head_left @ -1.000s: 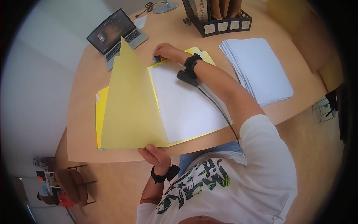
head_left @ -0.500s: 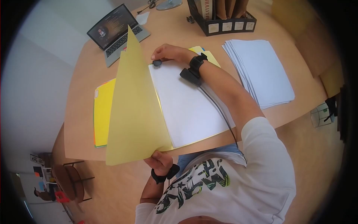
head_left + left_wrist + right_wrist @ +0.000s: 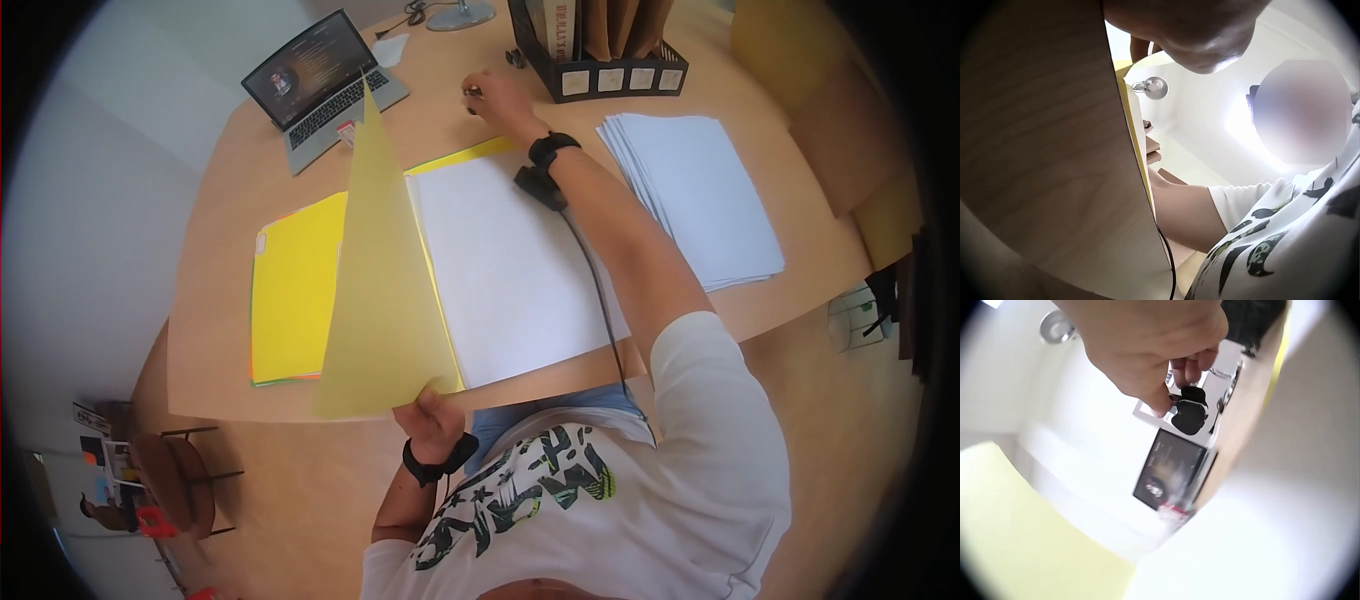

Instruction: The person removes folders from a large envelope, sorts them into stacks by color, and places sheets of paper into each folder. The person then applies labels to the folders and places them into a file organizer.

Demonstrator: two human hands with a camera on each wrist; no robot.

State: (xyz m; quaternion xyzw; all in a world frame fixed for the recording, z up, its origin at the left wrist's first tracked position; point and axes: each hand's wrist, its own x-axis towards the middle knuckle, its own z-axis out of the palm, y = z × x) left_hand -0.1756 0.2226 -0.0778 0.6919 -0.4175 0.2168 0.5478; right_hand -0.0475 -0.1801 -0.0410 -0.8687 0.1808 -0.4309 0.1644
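My left hand (image 3: 432, 425) pinches the lower edge of a pale yellow folder's cover (image 3: 385, 300), which stands raised. White sheets (image 3: 515, 270) lie on the folder's right side. Beyond the top edge of these sheets, my right hand (image 3: 503, 103) is over the desk, holding a small black clip (image 3: 1191, 414) with silver metal parts between thumb and fingers. In the left wrist view, the desk's underside fills the left and part of my left hand (image 3: 1191, 31) shows at the top.
Left of the raised cover lies a bright yellow folder (image 3: 290, 290). A laptop (image 3: 315, 75) stands open at the back left, and a black file rack (image 3: 610, 82) at the back. To the right is a stack of white paper (image 3: 700, 200). A cable (image 3: 600, 270) hangs from my right wrist.
My right hand has moved from the folder's top left corner away and to the right, carrying the black clip off the sheets. The raised cover now leans less to the left, uncovering more bright yellow folder.
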